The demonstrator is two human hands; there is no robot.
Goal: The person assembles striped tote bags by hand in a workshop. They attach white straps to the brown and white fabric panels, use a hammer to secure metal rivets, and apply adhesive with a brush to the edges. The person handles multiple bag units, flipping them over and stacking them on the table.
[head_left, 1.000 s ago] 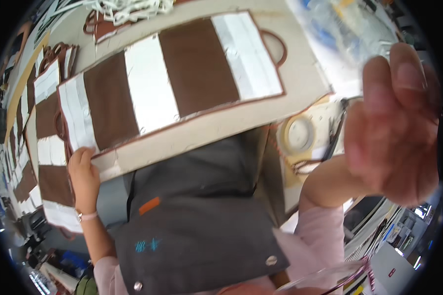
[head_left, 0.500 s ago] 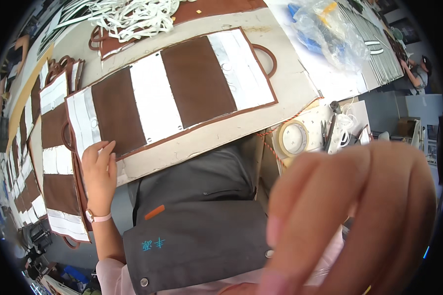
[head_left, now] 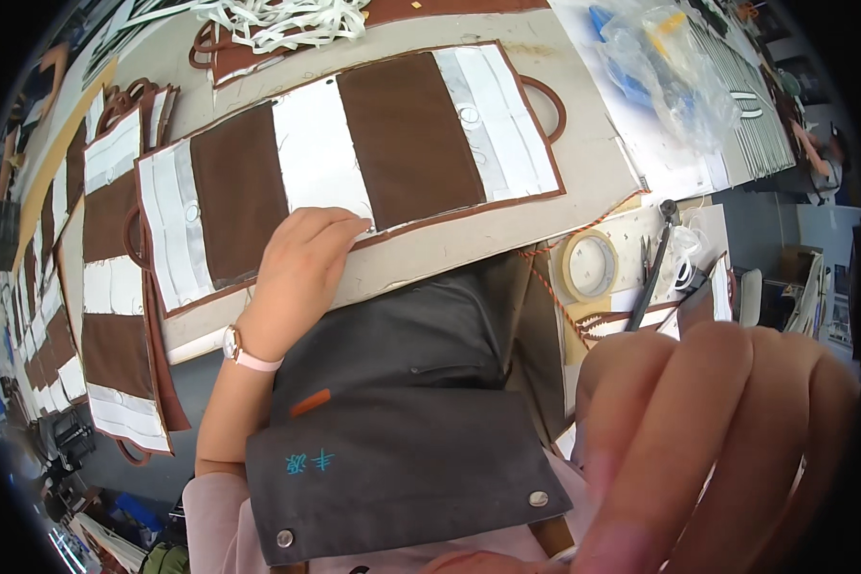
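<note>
A long bag panel (head_left: 416,134), brown and white in bands with brown binding, lies flat on the table. A brown loop handle (head_left: 547,107) sticks out at its right end, another at its left. My left hand (head_left: 306,256), with a pink-strapped watch on the wrist, rests at the panel's near edge by the white middle band. Its fingers are pressed together there, beside a small dark spot. Close to the camera, my right hand (head_left: 713,430) is raised, large and blurred, fingers curled. What it holds, if anything, is hidden.
Similar striped panels (head_left: 120,287) overlap at the left. White straps (head_left: 287,19) are heaped at the back. A clear plastic bag (head_left: 674,86) lies back right. A tape roll (head_left: 588,266), scissors (head_left: 646,256) and white cord (head_left: 684,256) sit at the right. A grey bag (head_left: 392,459) covers my lap.
My left hand has moved right along the panel's near edge, from its left corner to the white middle band. The right hand is still raised, a little lower in view.
</note>
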